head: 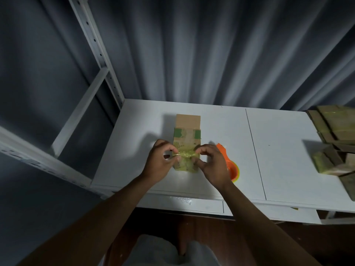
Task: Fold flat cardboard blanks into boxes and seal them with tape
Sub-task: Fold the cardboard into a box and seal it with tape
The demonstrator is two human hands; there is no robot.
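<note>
Cardboard: a brown box [187, 143] lies flat on the white table [288, 150], in the middle of its left panel, nearer the front edge than the back; its far flap stands open toward the back edge, and old green tape patches show on its top face.
Long axis: the box runs from front edge to back edge, so its near end points at the person.
Tape strip: a yellowish, crumpled strip of tape [185, 154] is stretched crosswise over the near half of the box, at right angles to that long axis.
Left hand: the left hand [159, 162] pinches the strip's left end between thumb and fingertips, just off the box's left side.
Right hand: the right hand [209, 164] pinches the strip's right end the same way, at the box's right side; the other fingers are curled.
Nearness: both hands sit about equally close, one on each flank of the box.
Dispenser: an orange tape dispenser [229, 166] rests just right of the right hand, partly hidden by it.
Other stock: a heap of taped cardboard pieces [334, 143] lies at the table's right edge.
Next move, as a judgement: the strip probably goes straight down onto the box; being wrinkled, it may bond unevenly.
</note>
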